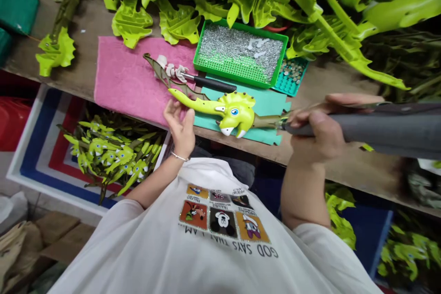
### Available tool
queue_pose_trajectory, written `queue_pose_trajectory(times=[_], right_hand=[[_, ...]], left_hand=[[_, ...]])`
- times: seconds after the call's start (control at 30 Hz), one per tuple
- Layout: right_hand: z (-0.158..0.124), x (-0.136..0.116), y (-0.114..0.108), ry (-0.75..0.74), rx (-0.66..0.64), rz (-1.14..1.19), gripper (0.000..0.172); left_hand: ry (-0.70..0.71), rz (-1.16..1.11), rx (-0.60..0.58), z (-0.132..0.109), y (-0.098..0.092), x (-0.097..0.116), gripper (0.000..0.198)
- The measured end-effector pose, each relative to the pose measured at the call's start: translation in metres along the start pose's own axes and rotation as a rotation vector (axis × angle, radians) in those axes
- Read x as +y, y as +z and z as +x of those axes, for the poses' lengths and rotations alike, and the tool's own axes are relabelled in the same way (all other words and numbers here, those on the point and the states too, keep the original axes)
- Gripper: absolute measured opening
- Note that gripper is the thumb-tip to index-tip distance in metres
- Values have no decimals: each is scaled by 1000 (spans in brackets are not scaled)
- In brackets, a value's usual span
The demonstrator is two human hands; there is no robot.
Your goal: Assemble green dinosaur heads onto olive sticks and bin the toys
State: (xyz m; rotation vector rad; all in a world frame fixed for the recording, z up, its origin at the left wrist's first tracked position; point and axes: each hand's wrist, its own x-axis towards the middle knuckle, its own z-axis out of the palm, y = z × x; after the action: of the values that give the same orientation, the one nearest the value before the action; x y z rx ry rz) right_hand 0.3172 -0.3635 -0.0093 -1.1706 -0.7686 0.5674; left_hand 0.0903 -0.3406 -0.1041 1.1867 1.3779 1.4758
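A lime-green toy dinosaur head [241, 115] with a blue eye and white-tipped points lies on the teal mat [272, 135]. Its long curved lime piece reaches left, and an olive stem extends right. Just below that curved piece is my left hand [181, 128], thumb and fingers apart, holding nothing; contact with the toy is unclear. My right hand [319, 131] is wrapped around a dark grey power screwdriver [382, 124], its tip at the end of the olive stem. Behind the head lie an olive wing [161, 71] and a black-handled screwdriver [217, 84].
A green basket [197, 62] of small screws stands behind the mat, beside a teal tray [287, 86] of small metal parts. A pink cloth [117, 78] lies left. Lime-green toy parts [268, 9] crowd the back. A white-rimmed bin [37, 183] at lower left holds toys.
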Motion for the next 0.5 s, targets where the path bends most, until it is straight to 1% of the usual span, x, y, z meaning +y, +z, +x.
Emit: queue_pose_trajectory(times=[0.03, 0.07, 0.1, 0.13, 0.17, 0.2, 0.23, 0.3, 0.37, 0.5], right_hand=[[-7, -1, 9, -41, -72, 45, 21], [-13, -1, 17, -102, -151, 84, 20], [-19, 0, 24, -151, -228, 108, 22], [-25, 2, 30, -142, -304, 104, 25], [-30, 5, 34, -116, -358, 85, 29], [-35, 8, 37, -88, -398, 61, 31], [-38, 12, 39, -62, -429, 37, 32], [-43, 18, 38, -18, -471, 14, 29], [-47, 24, 35, 10, -495, 6, 28], [-50, 32, 32, 66, -513, -60, 36]], left_hand=[[126, 110, -17, -8, -4, 3, 53], [255, 218, -73, -15, -6, 5, 51], [365, 320, -161, -22, -5, 7, 52], [443, 413, -263, -28, -3, 9, 55], [486, 497, -355, -32, 1, 10, 59], [494, 577, -423, -36, 7, 10, 62], [475, 652, -460, -38, 13, 10, 64], [430, 767, -473, -39, 23, 7, 61], [423, 823, -473, -37, 30, 3, 54], [516, 841, -486, -34, 34, -7, 42]])
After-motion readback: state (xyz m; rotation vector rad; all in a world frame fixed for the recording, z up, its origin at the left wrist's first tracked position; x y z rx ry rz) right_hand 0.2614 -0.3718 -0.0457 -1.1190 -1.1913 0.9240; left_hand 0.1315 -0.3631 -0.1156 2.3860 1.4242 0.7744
